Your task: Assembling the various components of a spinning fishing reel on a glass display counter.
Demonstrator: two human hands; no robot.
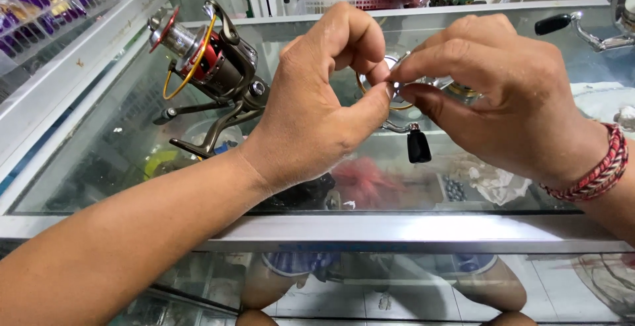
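pinching together above the middle of the glass counter (pixel 99 161), the left hand (pixel 317 111) and right hand (pixel 509 98) both clamp fingertips on a small silver reel (pixel 433 82), its black knob (pixel 418 146) dangling below. beyond the left hand, toward the counter's far-left corner, a red-and-grey spinning reel (pixel 208 65) sits on the glass.

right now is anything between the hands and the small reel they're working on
Nothing visible. The left hand and right hand both already grip the small reel; the red reel lies apart, to the left.
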